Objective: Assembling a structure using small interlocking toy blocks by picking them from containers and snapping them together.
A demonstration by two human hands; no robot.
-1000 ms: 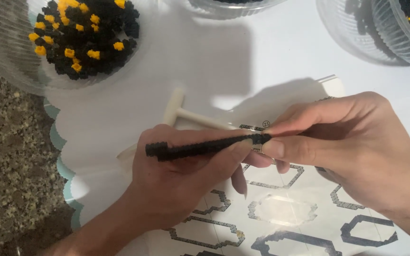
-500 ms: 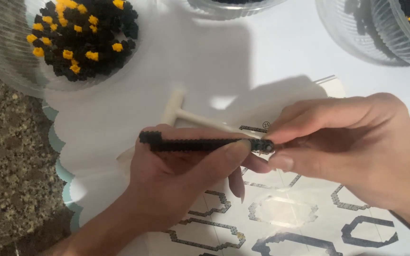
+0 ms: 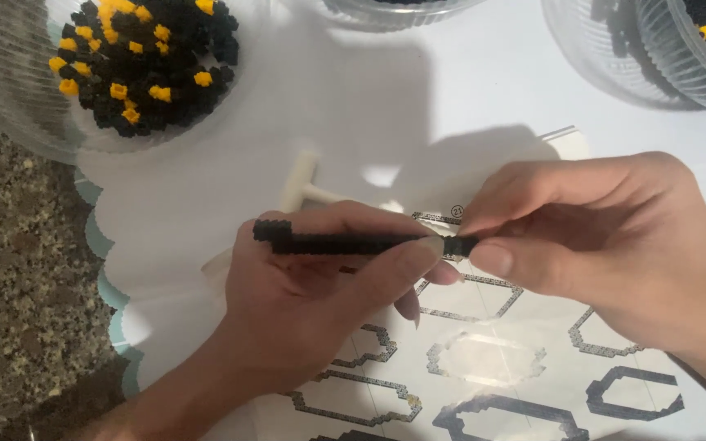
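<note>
Far left there's speckled stone desk, then a white scalloped mat with a teal edge lying over it. Up top left sits a clear bowl full of tiny black and yellow bricks. The left hand comes in from the bottom, its grip closed on a thin black strip of small bricks, thumb on top, fingers underneath. The strip lies level, just above a printed sheet of outline shapes. A cream T-shaped tool lies on the mat just behind that hand. The right hand pinches the strip's right end between thumb and forefinger, so both grips are tight on the same piece. More clear bowls sit top right, holding dark bricks.
</note>
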